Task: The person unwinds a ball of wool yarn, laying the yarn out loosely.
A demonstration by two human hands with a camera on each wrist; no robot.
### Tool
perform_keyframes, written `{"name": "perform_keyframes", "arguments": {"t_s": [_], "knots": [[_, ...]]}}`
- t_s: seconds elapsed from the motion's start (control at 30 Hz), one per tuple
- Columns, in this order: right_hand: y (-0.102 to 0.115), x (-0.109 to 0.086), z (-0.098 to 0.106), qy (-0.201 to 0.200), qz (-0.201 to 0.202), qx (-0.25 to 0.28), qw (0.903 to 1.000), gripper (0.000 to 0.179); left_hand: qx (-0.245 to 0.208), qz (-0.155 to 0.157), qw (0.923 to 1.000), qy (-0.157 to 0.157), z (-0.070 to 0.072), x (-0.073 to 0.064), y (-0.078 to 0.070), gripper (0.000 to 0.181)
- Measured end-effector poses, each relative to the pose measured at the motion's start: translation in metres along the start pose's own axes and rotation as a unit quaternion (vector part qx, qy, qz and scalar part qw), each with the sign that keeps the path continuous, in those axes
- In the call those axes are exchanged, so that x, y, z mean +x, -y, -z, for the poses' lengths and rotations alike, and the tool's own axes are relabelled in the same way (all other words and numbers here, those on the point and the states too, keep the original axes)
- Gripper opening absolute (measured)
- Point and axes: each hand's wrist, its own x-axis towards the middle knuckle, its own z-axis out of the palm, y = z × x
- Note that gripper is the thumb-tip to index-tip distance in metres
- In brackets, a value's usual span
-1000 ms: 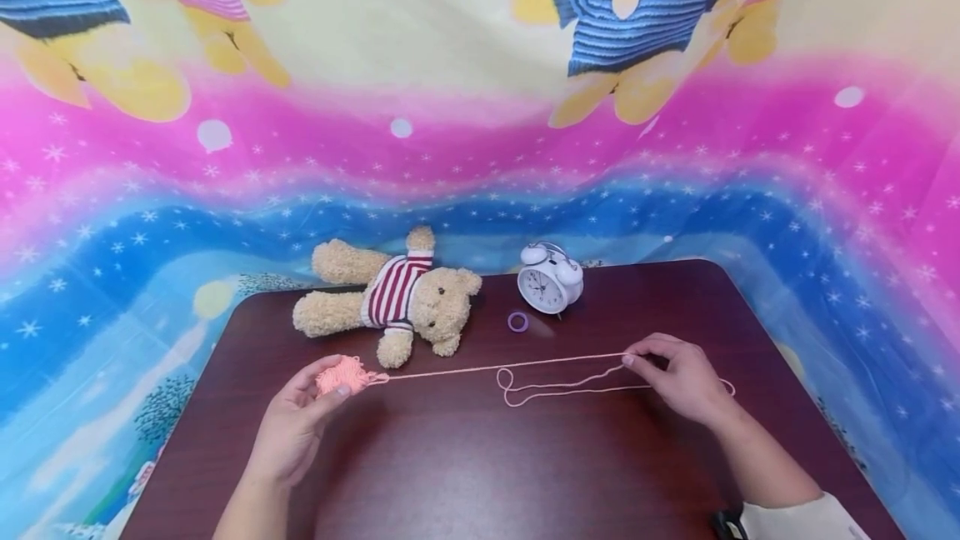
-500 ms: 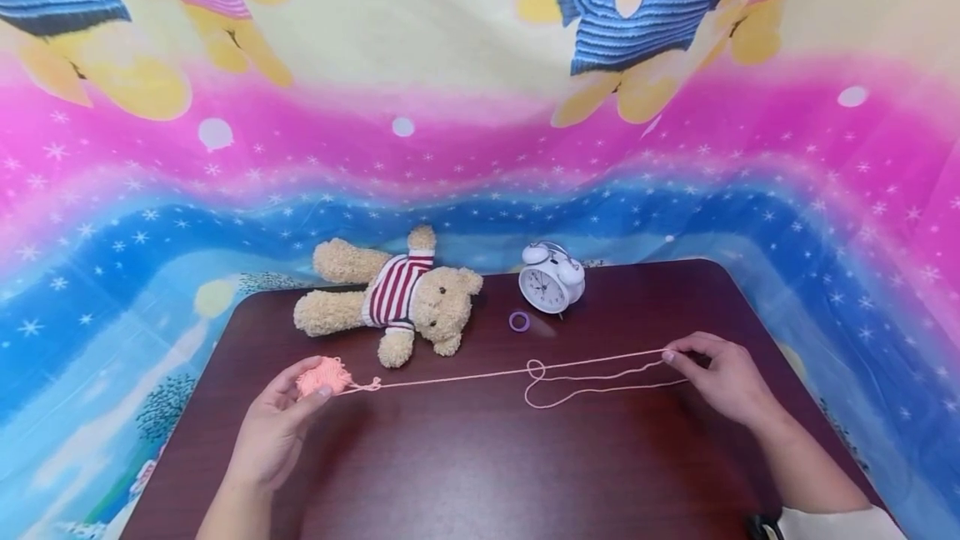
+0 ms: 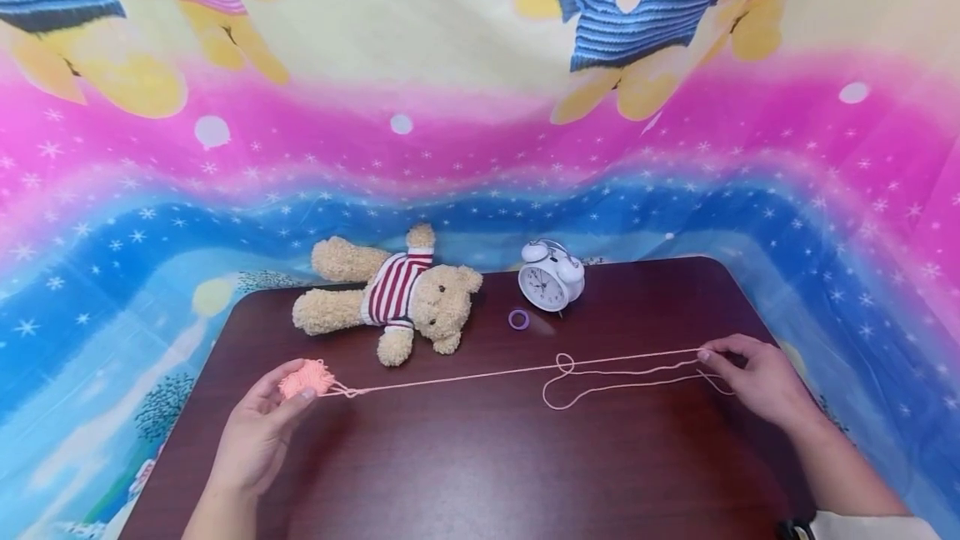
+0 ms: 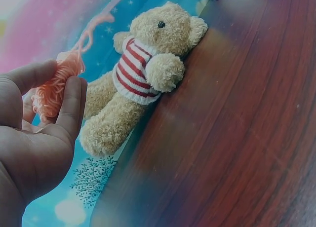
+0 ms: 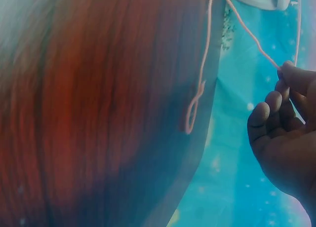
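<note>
My left hand (image 3: 251, 432) holds a small ball of peach yarn (image 3: 306, 380) between thumb and fingers over the left side of the table. In the left wrist view the yarn ball (image 4: 59, 84) sits between thumb and fingertips, loose loops trailing from its top. A strand of yarn (image 3: 457, 377) runs taut from the ball across to my right hand (image 3: 761, 382), whose thumb and index finger pinch it. From that pinch a slack length hangs back toward the middle in a curl. The right wrist view shows its loose end (image 5: 192, 113) folded in a narrow loop over the tabletop.
A teddy bear (image 3: 397, 290) in a red-striped sweater lies on its back at the table's rear left. To its right stand a white alarm clock (image 3: 547, 277) and a purple ring (image 3: 518, 320). A printed cloth (image 3: 480, 148) hangs behind the dark wooden table (image 3: 465, 473).
Both hands have moved apart, the left with the yarn ball to the left, the right with the pinched strand to the right. The taut stretch is longer; the slack curl has shifted right.
</note>
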Motion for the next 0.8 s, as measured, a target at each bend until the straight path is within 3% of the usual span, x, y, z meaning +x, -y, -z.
{"name": "perform_keyframes", "arguments": {"t_s": [0.3,0.8], "knots": [[-0.023,-0.002,0.002,-0.039,-0.002,-0.012,0.9992,0.014,-0.014,-0.004,0.9999,0.004,0.009,-0.001,0.002,0.045],[-0.043,-0.002,0.017,-0.009,-0.058,-0.02,0.9981,0.028,-0.016,-0.008,0.9996,0.019,0.022,-0.003,0.003,0.041]]}}
